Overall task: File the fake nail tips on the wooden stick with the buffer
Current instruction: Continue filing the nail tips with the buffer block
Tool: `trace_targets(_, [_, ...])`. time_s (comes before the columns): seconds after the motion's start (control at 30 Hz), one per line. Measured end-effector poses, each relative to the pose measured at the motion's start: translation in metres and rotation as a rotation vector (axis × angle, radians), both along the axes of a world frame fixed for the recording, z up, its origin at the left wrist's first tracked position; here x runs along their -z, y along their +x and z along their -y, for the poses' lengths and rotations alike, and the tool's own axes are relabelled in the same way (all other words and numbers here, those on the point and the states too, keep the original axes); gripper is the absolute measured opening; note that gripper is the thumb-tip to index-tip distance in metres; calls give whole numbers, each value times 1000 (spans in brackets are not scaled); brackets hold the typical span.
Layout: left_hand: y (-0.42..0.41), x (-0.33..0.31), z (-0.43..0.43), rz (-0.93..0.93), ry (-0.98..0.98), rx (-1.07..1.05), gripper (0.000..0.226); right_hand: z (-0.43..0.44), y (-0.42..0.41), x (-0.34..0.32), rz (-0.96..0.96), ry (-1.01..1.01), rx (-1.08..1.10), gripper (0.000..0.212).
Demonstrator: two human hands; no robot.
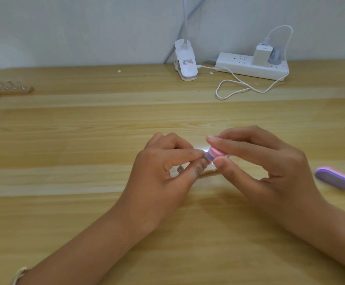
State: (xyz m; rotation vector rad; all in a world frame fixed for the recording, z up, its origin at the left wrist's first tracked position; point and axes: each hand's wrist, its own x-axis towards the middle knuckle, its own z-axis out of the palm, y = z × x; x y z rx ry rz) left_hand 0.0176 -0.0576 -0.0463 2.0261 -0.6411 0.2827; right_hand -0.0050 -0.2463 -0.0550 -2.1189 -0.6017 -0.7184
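The wooden stick (207, 172) is pinched by the left hand (163, 171), low on the table (85, 140), likely so it cannot wobble. The buffer (214, 154) (rounded, spongy-looking, pink on purple) is gripped by the right hand (260, 161) and set against a mostly hidden nail tip.

Label on lamp clip (186, 62) blurred; nothing legible
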Motion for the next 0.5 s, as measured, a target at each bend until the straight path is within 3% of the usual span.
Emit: trace_targets(0.5, [1,1,-1,58,25,16,14,-2,-6,-3,18,-4,-77,13])
